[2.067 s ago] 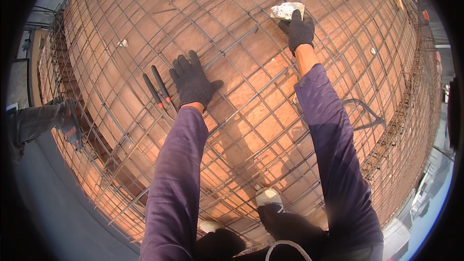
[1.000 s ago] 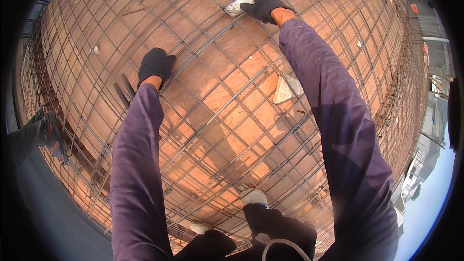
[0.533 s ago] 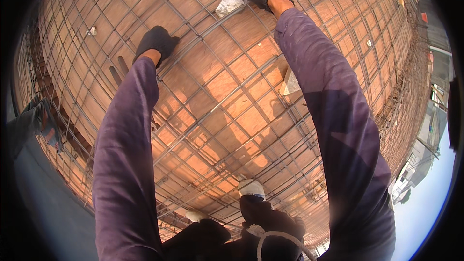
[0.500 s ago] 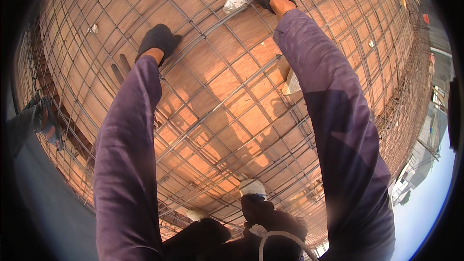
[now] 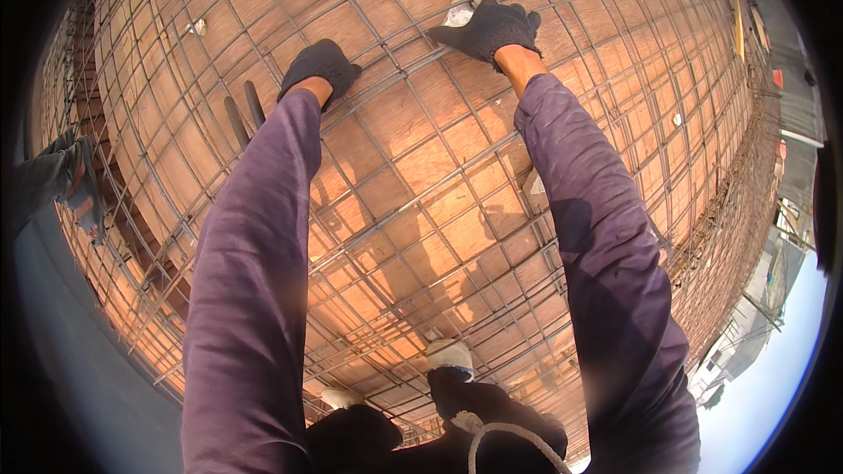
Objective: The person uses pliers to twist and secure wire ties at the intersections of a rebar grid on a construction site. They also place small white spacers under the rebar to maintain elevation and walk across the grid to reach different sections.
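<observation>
1. Change: over the last two seconds the right hand (image 5: 492, 28) went from fingers over the white block (image 5: 459, 14) to fingers off it, thumb pointing left along its near side. Block has also moved left on the plywood (image 5: 448, 202).
2. Meaning: block looks left to rest by itself in the mesh (image 5: 416, 202); a bar seems to cross its far end. Judgement only.
3. Right hand: thumb spread wide from the fingers, which curl away out of sight. Thumb overlaps block in view; contact unclear. Can't say whether fingers have a bar.
4. Left hand (image 5: 320, 68): was spread flat on the mesh, now rounded over it, fingers bent down, thumb to the right. Fingertips hidden, so grip on a bar can't be confirmed.
5. Block sits toward the plywood's far edge, just beyond the right thumb, right of the left hand.
6. Second block (image 5: 534, 183): nearer the plywood's near edge, partly behind the right sleeve (image 5: 588, 167). Hidden two seconds ago, visible now.
7. Pliers (image 5: 236, 120): handles showing left of the left sleeve (image 5: 255, 237), toward the plywood's left edge. Neither hand on them.
</observation>
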Tool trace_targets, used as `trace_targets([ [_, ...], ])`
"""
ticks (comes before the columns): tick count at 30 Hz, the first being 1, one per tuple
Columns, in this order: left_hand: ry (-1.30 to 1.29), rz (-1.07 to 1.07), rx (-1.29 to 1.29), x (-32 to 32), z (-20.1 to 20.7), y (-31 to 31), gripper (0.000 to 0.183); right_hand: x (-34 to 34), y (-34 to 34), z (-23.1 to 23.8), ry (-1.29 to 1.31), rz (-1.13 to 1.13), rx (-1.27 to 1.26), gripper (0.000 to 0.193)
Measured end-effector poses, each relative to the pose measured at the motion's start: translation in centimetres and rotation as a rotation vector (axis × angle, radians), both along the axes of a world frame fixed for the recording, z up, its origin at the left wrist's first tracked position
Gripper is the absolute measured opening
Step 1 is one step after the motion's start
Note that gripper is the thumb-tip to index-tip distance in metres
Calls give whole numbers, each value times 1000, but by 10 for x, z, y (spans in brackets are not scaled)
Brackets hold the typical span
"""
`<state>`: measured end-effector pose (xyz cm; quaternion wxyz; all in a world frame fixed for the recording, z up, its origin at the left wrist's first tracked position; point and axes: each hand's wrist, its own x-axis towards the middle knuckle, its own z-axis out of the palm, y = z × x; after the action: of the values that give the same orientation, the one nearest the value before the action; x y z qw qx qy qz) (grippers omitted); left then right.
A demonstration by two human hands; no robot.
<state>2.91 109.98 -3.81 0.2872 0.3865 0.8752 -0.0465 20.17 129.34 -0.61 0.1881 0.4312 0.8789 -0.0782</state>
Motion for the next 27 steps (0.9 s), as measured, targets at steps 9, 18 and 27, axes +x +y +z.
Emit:
trace_targets([
  [9, -47, 97, -12, 1, -1, 0, 46, -9, -2, 2, 64, -122, -99, 97],
  [18, -107, 117, -6, 1, -4, -3, 43, -4, 4, -8, 153, -203, -17, 95],
  [27, -99, 82, 36, 0, -11, -12, 52, -1, -8, -3, 182, -221, 58, 98],
])
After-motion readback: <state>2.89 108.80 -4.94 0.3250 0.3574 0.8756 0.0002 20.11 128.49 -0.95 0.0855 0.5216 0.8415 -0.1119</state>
